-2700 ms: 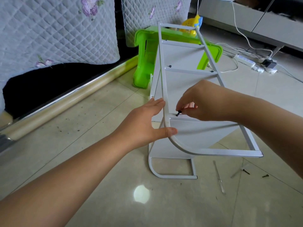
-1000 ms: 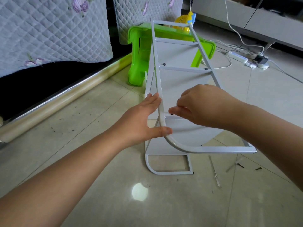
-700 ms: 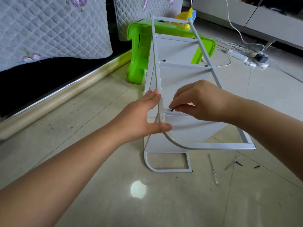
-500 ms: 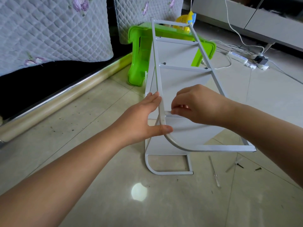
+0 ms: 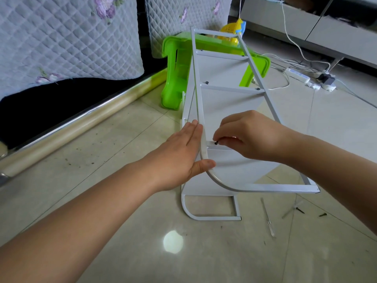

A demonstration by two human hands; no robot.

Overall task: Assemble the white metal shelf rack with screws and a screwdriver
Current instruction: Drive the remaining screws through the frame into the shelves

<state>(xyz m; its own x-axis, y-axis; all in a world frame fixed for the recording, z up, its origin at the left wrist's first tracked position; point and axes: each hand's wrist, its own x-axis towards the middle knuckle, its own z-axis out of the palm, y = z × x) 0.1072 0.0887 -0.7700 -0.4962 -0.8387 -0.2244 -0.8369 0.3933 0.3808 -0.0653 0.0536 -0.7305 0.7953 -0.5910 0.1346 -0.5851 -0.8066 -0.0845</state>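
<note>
The white metal shelf rack (image 5: 263, 187) lies on its side on the tiled floor, its side frame facing up. My left hand (image 5: 179, 158) holds the frame's curved left rail, fingers straight along its outside and thumb hooked over the bend. My right hand (image 5: 248, 135) pinches a small black screw (image 5: 216, 143) at the near crossbar where it meets that rail. Two other black screws sit in the middle crossbar. A thin screwdriver (image 5: 267, 218) lies on the floor to the right of the rack's foot, with loose screws (image 5: 323, 215) nearby.
A green plastic stool (image 5: 175, 78) stands behind the rack, with a yellow toy beyond it. A quilted cover hangs over furniture at the left. A white power strip (image 5: 297, 75) and cables lie at the far right by a grey cabinet.
My right hand's fingers have shifted at the near crossbar as they work the screw, which now shows at my fingertips. My left hand has stayed on the rail.
</note>
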